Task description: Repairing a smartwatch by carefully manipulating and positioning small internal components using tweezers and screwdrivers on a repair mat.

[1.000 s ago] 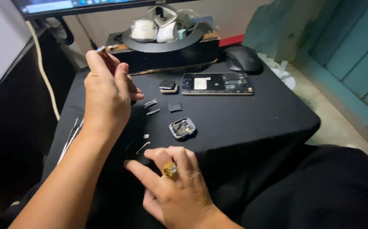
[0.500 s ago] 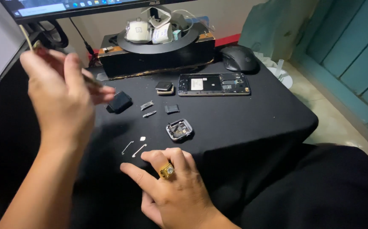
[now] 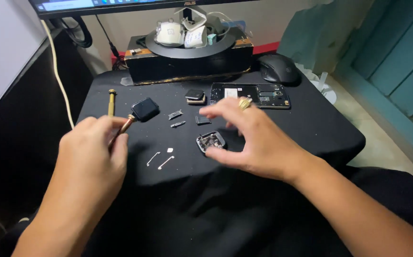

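Left hand [image 3: 92,152], frame left, grips brass screwdriver [image 3: 123,128], tip up, parked clear. Right hand [image 3: 254,140], centre, fingers spread, empty, hovers over open watch case [image 3: 211,141] on black cloth [image 3: 311,128]. Second screwdriver [image 3: 112,102] upper left.

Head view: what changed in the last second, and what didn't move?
The left hand came down from in front of the camera to table level, gripping a small brass-tipped screwdriver. The right hand lifted off the near cloth and reached forward over the opened watch case. The loose parts, black screen and phone frame stayed put.
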